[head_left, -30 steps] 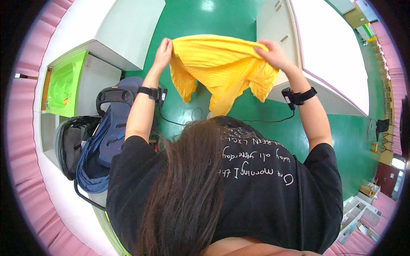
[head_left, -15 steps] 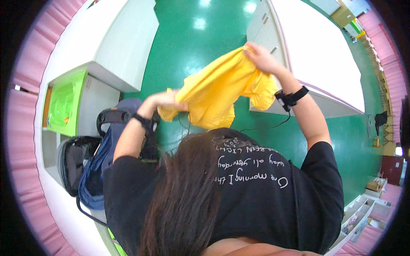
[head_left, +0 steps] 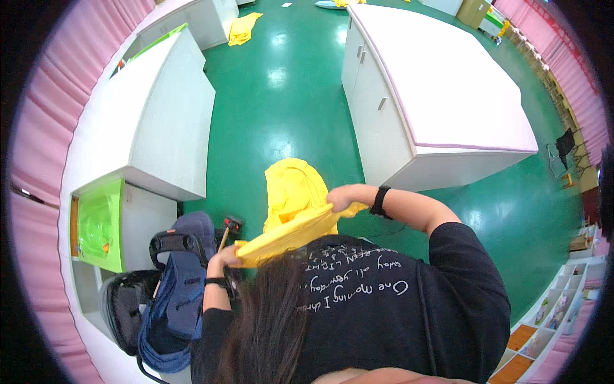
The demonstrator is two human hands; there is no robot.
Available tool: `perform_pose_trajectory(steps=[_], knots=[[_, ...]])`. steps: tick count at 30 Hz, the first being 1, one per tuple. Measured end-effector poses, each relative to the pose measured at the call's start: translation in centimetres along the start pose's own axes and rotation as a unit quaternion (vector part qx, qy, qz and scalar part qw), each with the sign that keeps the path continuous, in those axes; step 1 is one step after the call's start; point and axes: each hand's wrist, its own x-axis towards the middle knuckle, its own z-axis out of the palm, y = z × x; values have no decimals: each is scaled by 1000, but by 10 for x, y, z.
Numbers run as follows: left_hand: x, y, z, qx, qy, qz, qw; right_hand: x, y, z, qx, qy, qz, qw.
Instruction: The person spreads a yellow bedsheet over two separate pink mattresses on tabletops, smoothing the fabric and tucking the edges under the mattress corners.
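Note:
A bright yellow cloth (head_left: pixel 281 238), garment-like in its folds, is stretched on a slant between my hands in front of my body. My left hand (head_left: pixel 225 257) is closed round its lower left end. At the opposite end, my right hand (head_left: pixel 345 197) grips the upper right edge, a short bit of fabric sticking out past the fingers. Beyond the taut strip, a loose rounded yellow part (head_left: pixel 293 185) spreads out over the green floor; whether it touches the floor I cannot tell. Black bands circle both wrists.
A navy stroller (head_left: pixel 182 307) stands close by my left arm, below a green basin (head_left: pixel 96 221). White cabinets flank me, one on the left (head_left: pixel 173 115) and one with a white top (head_left: pixel 454 83) on the right. Another yellow cloth (head_left: pixel 244 29) lies far ahead on the green floor.
Both hands have come down and closer to my body. The cloth, earlier lifted and hanging wide, is now pulled into a taut strip with a loose part beyond. The view takes in more floor ahead.

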Motion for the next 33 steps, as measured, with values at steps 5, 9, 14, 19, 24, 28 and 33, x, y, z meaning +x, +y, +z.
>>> perform_pose_trajectory(steps=[5,9,14,19,24,28,33], knots=[[4,52,-58,132,50,-131,981,-10,-3,-10,113,27,-111,987],[28,76,-138,38,341,-122,932,-34,6,-43,181,95,-152,967],[123,299,-324,296,551,-162,763,-123,58,-115,328,312,-200,869],[216,756,-381,344,664,315,584,-306,141,-192,538,549,-273,578],[297,1173,-179,372,634,484,475,-535,233,-171,476,753,-241,385],[375,1356,101,228,454,767,391,-677,305,-85,467,825,-155,279],[504,1457,215,0,10,749,662,-753,346,-28,483,831,-114,251]])
